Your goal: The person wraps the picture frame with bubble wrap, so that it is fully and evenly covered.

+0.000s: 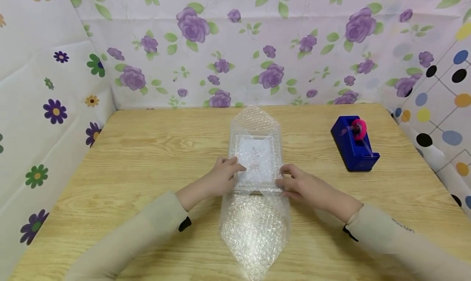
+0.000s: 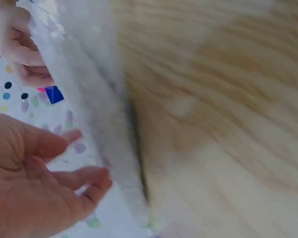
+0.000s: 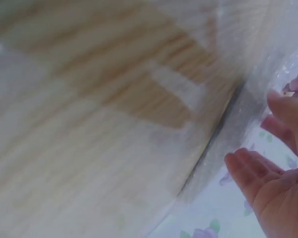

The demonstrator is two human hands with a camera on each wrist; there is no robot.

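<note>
A picture frame (image 1: 256, 150) with a pale picture lies flat on the table under clear bubble wrap (image 1: 255, 232). Pointed ends of the wrap stretch beyond the frame, toward the back and toward the person. My left hand (image 1: 222, 178) rests at the frame's left side, some fingers reaching over its top. In the left wrist view, that hand (image 2: 37, 178) has relaxed fingers beside the wrapped edge. At the lower right side is my right hand (image 1: 301, 187), its fingertips touching the wrap. The right wrist view shows this hand (image 3: 283, 193) with fairly straight fingers.
A blue tape dispenser (image 1: 355, 146) with a pink-cored roll stands on the right of the wooden table (image 1: 147, 150). Flower-patterned cloth (image 1: 272, 48) hangs behind the table; patterned sheets also line its left and right sides.
</note>
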